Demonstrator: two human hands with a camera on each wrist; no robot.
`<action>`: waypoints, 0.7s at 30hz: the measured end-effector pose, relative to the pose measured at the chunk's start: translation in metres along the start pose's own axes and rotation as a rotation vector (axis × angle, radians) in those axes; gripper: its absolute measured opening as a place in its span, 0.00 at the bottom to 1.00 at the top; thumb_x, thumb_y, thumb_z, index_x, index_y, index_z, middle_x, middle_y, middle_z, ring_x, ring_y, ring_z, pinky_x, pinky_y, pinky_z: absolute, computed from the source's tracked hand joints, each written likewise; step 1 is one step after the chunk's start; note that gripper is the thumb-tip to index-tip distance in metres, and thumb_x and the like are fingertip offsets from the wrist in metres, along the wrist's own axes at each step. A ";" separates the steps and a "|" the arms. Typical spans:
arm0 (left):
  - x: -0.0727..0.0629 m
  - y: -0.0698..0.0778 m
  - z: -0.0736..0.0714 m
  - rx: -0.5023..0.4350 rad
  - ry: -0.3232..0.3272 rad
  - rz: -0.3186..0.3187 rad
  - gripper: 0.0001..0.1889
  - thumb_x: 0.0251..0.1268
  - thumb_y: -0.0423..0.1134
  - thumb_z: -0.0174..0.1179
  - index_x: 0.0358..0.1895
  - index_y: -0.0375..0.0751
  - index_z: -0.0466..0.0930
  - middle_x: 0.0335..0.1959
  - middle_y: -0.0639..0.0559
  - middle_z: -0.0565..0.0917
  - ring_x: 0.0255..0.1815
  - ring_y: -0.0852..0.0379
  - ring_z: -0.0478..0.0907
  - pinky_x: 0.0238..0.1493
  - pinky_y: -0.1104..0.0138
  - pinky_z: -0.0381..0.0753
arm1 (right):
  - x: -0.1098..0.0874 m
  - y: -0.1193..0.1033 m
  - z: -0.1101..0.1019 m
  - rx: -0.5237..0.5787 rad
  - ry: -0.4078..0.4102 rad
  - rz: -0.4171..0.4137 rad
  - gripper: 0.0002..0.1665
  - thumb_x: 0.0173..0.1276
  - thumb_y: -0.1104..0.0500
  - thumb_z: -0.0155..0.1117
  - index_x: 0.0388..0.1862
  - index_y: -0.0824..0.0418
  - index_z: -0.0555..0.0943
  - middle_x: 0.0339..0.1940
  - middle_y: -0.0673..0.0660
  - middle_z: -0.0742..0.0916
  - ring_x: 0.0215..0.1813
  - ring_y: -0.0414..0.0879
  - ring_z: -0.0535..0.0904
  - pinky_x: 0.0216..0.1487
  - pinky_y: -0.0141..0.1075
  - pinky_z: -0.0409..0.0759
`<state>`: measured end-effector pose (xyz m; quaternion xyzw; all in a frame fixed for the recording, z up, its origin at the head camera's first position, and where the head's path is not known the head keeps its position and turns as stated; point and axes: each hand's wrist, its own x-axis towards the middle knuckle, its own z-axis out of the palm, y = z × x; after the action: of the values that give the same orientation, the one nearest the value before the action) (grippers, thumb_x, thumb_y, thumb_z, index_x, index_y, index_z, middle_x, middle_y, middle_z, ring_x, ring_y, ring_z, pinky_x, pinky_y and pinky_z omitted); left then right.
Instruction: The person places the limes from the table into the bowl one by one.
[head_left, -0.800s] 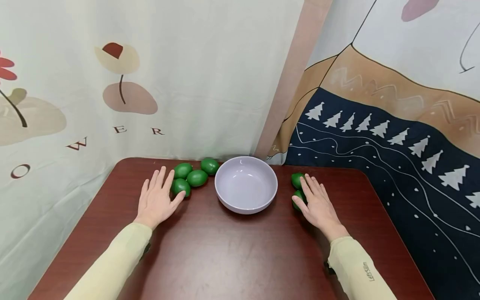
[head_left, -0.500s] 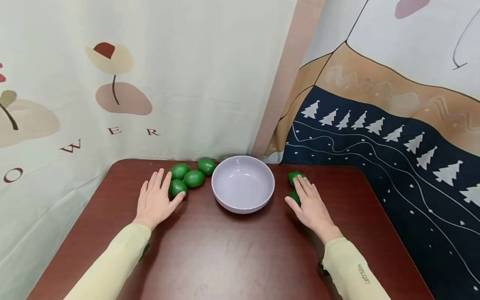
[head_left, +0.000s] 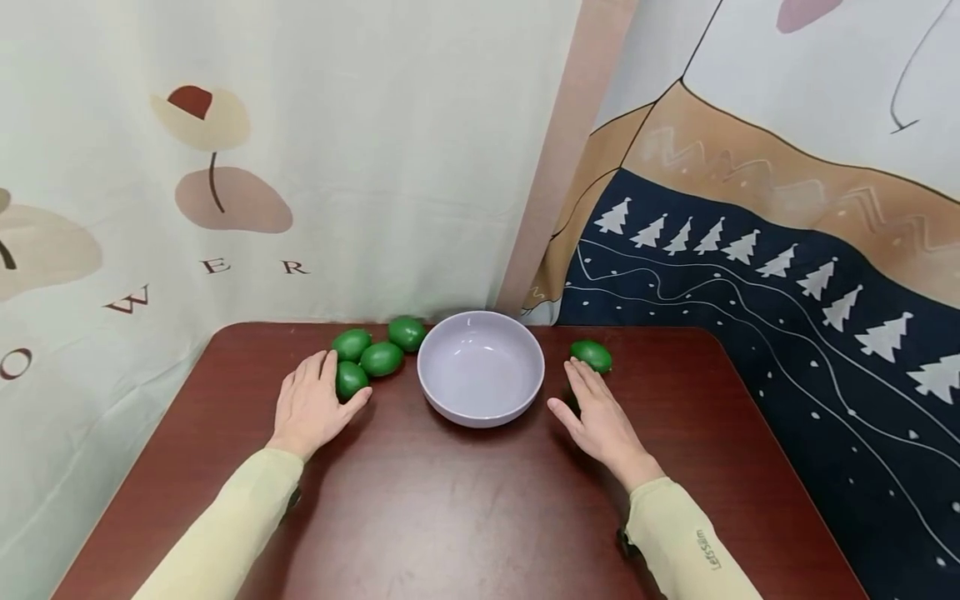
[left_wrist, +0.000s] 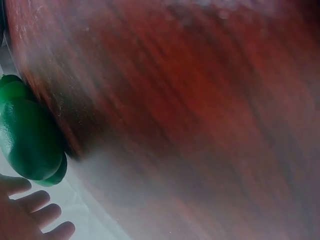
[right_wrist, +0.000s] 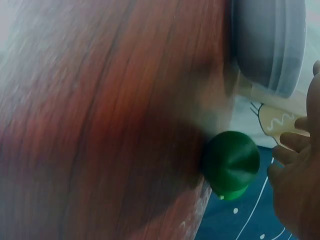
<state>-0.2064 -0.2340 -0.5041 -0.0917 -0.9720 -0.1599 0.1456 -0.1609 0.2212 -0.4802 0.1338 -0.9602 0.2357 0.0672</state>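
Several green limes lie in a cluster at the back left of the table in the head view. My left hand [head_left: 311,410] hovers at the left of the nearest lime [head_left: 351,381], its fingers extended and the thumb spread. Between the two hands stands a pale lavender bowl [head_left: 480,371] with nothing in it. To the bowl's right, my right hand [head_left: 603,425] is held with extended fingers and holds nothing. Its fingertips partly overlap a lime [head_left: 592,356]. The right wrist view shows a nearer lime [right_wrist: 231,160] in front of another, which my hand hides in the head view.
The dark red-brown wooden table [head_left: 442,517] has rounded back corners. A pale printed curtain [head_left: 390,167] hangs directly behind it. On the right hangs a navy cloth [head_left: 750,333] with white trees.
My right hand has moved left toward the bowl and now covers the nearer right lime. My left hand stays almost in place, its fingers a little more bent. The head view has shifted slightly.
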 end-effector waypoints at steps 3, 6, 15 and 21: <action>0.000 0.001 0.000 -0.009 -0.020 -0.014 0.45 0.65 0.61 0.62 0.72 0.27 0.63 0.67 0.31 0.68 0.69 0.33 0.64 0.67 0.39 0.62 | 0.002 -0.004 0.002 0.035 -0.011 0.018 0.44 0.79 0.41 0.58 0.82 0.63 0.61 0.82 0.63 0.65 0.83 0.59 0.58 0.77 0.57 0.62; -0.001 0.001 0.001 -0.017 -0.036 -0.022 0.46 0.66 0.62 0.61 0.73 0.27 0.62 0.68 0.31 0.68 0.69 0.33 0.64 0.66 0.38 0.63 | 0.003 -0.008 0.005 0.068 -0.017 0.030 0.44 0.79 0.40 0.58 0.82 0.62 0.61 0.82 0.63 0.66 0.82 0.60 0.60 0.76 0.58 0.63; -0.004 -0.002 0.003 -0.022 -0.054 -0.037 0.47 0.65 0.61 0.63 0.74 0.26 0.61 0.69 0.30 0.67 0.70 0.32 0.63 0.63 0.37 0.64 | 0.008 -0.019 0.010 0.143 -0.057 0.062 0.44 0.78 0.41 0.59 0.83 0.61 0.60 0.82 0.63 0.66 0.81 0.58 0.62 0.77 0.56 0.63; 0.001 0.002 0.005 -0.022 -0.052 -0.022 0.47 0.63 0.60 0.65 0.73 0.26 0.62 0.68 0.30 0.67 0.69 0.32 0.63 0.63 0.36 0.64 | 0.008 -0.022 0.010 0.137 -0.063 0.086 0.46 0.77 0.39 0.60 0.83 0.62 0.60 0.82 0.62 0.65 0.82 0.58 0.61 0.77 0.56 0.63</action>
<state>-0.2085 -0.2306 -0.5079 -0.0869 -0.9746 -0.1697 0.1176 -0.1625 0.1961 -0.4779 0.1039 -0.9484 0.2991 0.0176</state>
